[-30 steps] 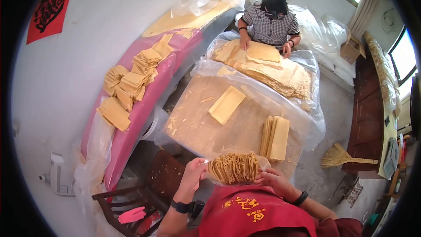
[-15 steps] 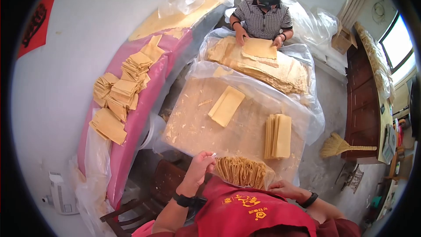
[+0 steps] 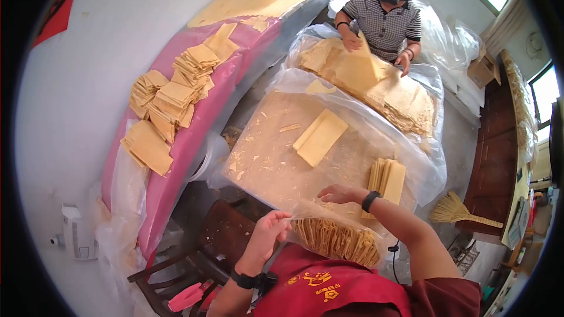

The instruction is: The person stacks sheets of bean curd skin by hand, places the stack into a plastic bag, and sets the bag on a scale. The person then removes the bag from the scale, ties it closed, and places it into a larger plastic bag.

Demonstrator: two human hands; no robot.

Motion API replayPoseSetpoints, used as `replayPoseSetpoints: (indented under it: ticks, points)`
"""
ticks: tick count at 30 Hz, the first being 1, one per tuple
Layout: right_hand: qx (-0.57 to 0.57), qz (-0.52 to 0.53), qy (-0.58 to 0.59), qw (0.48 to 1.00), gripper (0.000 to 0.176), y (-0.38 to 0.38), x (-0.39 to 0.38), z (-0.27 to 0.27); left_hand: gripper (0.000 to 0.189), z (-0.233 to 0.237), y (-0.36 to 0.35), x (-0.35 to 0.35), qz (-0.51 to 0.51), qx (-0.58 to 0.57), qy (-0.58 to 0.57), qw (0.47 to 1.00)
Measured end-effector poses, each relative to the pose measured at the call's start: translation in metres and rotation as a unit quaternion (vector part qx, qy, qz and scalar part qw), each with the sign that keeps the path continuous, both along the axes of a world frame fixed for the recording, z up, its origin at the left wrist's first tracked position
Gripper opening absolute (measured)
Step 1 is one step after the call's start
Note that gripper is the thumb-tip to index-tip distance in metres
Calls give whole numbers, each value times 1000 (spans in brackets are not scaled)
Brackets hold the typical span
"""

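Observation:
A clear plastic bag (image 3: 320, 210) packed with a row of thin, folded yellow-tan sheets (image 3: 335, 239) lies against my red apron at the table's near edge. The sheets stand on edge, with their wavy folds facing up. My left hand (image 3: 272, 227) pinches the left corner of the bag's plastic between thumb and fingers. Over the far side of the bag reaches my right hand (image 3: 339, 194), palm down with its fingers stretched to the left, above the loose plastic flap. Beyond it on the table are a flat folded sheet (image 3: 321, 138) and an upright folded bundle (image 3: 386, 182).
Across the table (image 3: 264, 164), a person (image 3: 385, 20) lifts a sheet from a broad pile (image 3: 405, 103). Folded stacks (image 3: 170, 100) lie on a pink-covered surface (image 3: 202, 117) at left. A wooden chair (image 3: 220, 229) stands near my left arm; a broom (image 3: 458, 211) lies right.
My right hand has left the bag's right end and swung up and left over its far side. My left hand keeps its pinch. The person opposite has raised a sheet. The view has shifted.

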State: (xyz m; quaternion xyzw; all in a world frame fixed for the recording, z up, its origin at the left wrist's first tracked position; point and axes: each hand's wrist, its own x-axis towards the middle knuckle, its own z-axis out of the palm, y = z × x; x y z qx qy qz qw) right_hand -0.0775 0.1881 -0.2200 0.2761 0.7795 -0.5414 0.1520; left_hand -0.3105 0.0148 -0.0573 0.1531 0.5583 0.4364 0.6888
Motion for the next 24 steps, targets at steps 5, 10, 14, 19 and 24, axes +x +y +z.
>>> replayPoseSetpoints:
  ticks: [5,10,14,19,24]
  points:
    - [-82,-31,48,995,54,-90,27,-105,21,9,-11,0,50,-24,-18,998]
    - [-51,70,-143,986,56,-66,27,-107,21,8,-20,9,24,-31,-39,998]
    - [111,-144,66,981,53,-45,-37,-65,22,18,-17,20,-56,-7,5,998]
    - [-335,-64,-28,940,48,-59,-77,-76,21,17,-20,21,-46,-12,12,999]
    - [-97,99,74,988,50,-76,-45,-76,16,16,-34,4,33,-33,11,999]
